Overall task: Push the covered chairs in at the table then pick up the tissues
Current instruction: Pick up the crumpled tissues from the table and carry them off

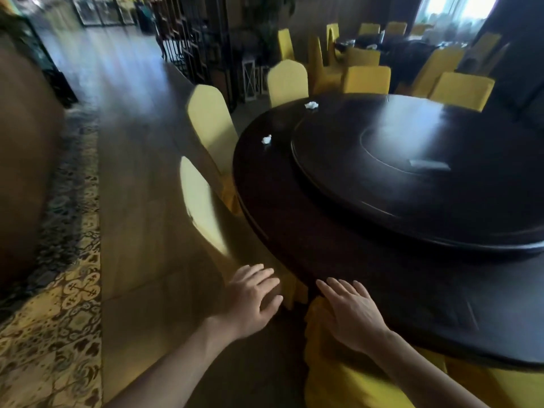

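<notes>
A large round dark table (294, 219) fills the right side, ringed by chairs in yellow covers. The nearest covered chair (353, 378) stands right below me at the table's edge. My right hand (350, 313) lies flat with spread fingers on that chair's top. My left hand (253, 298) hovers open beside it, holding nothing. A second yellow chair (203, 207) and a third (212, 119) stand along the table's left rim. Two crumpled white tissues lie on the table, one (267, 139) near the left edge and one (311, 105) farther back.
A dark turntable (382, 207) sits raised on the table's middle, with a flat pale item (429, 164) on it. More yellow chairs (366, 79) and a second set table (382, 42) stand behind. Wooden floor (132, 172) and patterned carpet (59, 319) lie to the left.
</notes>
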